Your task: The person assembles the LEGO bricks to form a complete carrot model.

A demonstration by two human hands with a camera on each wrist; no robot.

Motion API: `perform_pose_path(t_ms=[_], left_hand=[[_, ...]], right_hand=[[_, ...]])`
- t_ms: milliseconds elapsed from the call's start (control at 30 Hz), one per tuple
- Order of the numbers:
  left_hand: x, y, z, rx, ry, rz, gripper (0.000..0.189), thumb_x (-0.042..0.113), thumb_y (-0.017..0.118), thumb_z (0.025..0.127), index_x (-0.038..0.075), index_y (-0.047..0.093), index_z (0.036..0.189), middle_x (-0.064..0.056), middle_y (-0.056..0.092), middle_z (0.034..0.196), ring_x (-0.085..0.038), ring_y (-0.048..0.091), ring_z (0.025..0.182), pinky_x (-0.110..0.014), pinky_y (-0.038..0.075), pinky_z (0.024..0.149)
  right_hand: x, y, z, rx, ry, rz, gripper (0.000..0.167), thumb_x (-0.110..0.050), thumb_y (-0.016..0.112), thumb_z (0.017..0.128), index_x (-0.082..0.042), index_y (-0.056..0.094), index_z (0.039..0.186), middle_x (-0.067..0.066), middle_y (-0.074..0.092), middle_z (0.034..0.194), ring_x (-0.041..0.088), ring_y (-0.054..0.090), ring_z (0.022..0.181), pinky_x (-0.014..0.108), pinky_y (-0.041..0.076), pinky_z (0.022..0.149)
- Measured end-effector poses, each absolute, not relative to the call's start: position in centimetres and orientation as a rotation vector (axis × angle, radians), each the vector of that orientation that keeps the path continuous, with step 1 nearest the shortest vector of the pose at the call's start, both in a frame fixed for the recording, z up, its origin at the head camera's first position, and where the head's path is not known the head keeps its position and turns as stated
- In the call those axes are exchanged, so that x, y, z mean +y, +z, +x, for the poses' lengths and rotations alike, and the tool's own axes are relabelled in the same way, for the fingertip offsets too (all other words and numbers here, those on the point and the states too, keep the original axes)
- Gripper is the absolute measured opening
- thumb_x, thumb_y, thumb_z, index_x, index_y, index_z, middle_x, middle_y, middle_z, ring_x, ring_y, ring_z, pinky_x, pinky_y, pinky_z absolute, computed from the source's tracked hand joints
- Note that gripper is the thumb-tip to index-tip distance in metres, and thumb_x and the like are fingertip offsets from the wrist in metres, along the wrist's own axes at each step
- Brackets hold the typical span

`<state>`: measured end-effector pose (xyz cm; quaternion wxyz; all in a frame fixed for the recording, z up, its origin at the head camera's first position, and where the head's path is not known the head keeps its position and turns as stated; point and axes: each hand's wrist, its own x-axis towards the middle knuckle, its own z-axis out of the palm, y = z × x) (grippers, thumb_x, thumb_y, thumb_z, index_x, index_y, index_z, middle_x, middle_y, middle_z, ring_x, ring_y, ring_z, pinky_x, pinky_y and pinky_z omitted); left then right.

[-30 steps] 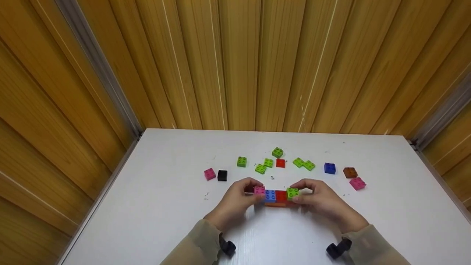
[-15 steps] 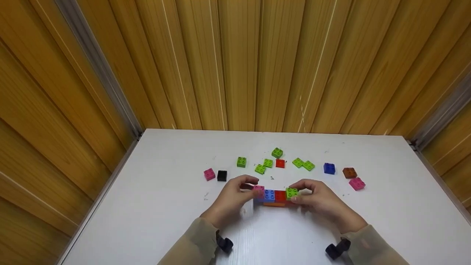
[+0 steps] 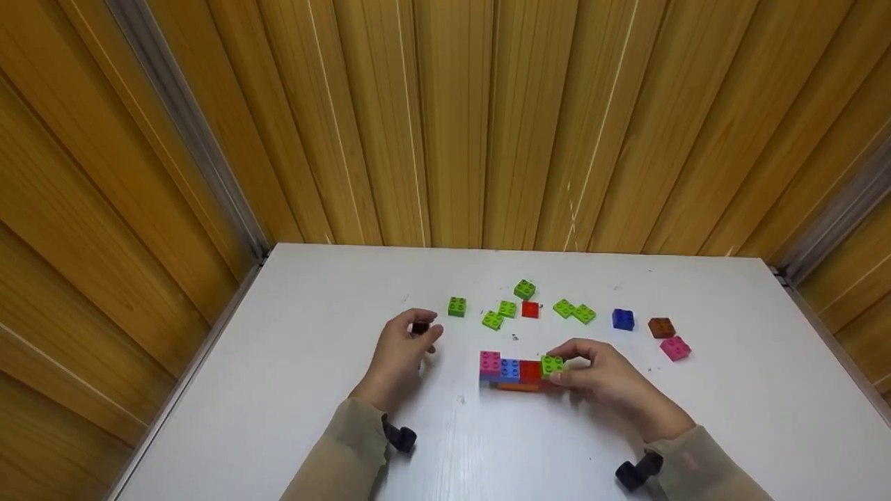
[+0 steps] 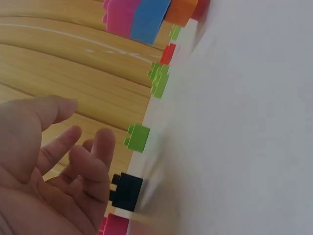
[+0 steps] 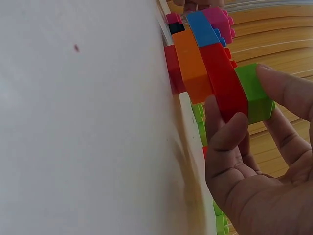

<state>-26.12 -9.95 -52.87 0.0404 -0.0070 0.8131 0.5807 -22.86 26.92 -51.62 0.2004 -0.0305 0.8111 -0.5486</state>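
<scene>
Toy building bricks form a stepped assembly in front of me: a red base brick, an orange brick, a blue brick and a red brick above. A pink brick sits on the blue end, a green brick on the red end. My right hand pinches the green brick between thumb and finger, other fingers beneath the red one. My left hand, fingers loosely bent and holding nothing, hovers by a loose black brick, apparently apart from it.
Behind the assembly lie several green bricks and a small red brick. Farther right are a dark blue brick, a brown brick and a pink one. Wood-patterned panels stand behind the white table.
My left hand has let go of the pink brick on the assembly and moved left and away from me to the black brick. The right hand keeps its grip in place.
</scene>
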Motion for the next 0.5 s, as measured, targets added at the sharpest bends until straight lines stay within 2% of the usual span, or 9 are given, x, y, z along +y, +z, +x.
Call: perform_pose_path(t_ms=[100,167,233,367,500], left_hand=[[-11.1,-53.0,-26.7,2.529,1.808,-0.097,0.038,0.020,0.074,0.110,0.009,0.070,0.146,-0.015,0.072,0.111,-0.021,0.069,0.078,-0.026,0.051,0.057],[-11.7,-53.1,-26.9,2.547,1.829,-0.160,0.039,0.016,0.075,0.108,0.010,0.070,0.147,-0.017,0.072,0.110,-0.021,0.068,0.075,-0.025,0.049,0.055],[-12.4,-53.1,-27.1,2.553,1.852,-0.207,0.041,0.013,0.074,0.107,0.009,0.069,0.147,-0.018,0.072,0.119,-0.020,0.069,0.077,-0.024,0.049,0.056],[-13.6,-53.4,-27.4,2.507,1.895,-0.263,0.045,0.008,0.073,0.105,0.006,0.066,0.150,-0.022,0.074,0.137,-0.021,0.073,0.089,-0.024,0.051,0.063],[-14.5,-53.6,-27.4,2.469,1.875,-0.293,0.049,0.007,0.074,0.106,0.004,0.063,0.154,-0.024,0.071,0.149,-0.024,0.073,0.103,-0.024,0.058,0.072]], right_hand=[[26.9,-51.6,-22.9,2.247,-1.568,-0.113,0.044,-0.022,0.089,0.098,-0.012,0.076,0.139,0.016,0.063,0.143,0.022,0.066,0.094,0.031,0.060,0.075],[26.9,-51.5,-22.9,2.232,-1.589,-0.135,0.045,-0.020,0.088,0.098,-0.010,0.075,0.139,0.017,0.062,0.140,0.021,0.067,0.084,0.030,0.060,0.072],[26.9,-51.5,-22.9,2.223,-1.602,-0.145,0.044,-0.019,0.088,0.098,-0.009,0.075,0.139,0.017,0.062,0.139,0.020,0.067,0.080,0.030,0.060,0.071],[26.9,-51.6,-22.9,2.235,-1.594,-0.147,0.044,-0.020,0.089,0.097,-0.009,0.076,0.138,0.016,0.062,0.138,0.020,0.066,0.084,0.030,0.060,0.072],[26.9,-51.7,-22.9,2.239,-1.589,-0.150,0.044,-0.020,0.089,0.097,-0.009,0.076,0.137,0.016,0.062,0.139,0.020,0.065,0.089,0.030,0.060,0.074]])
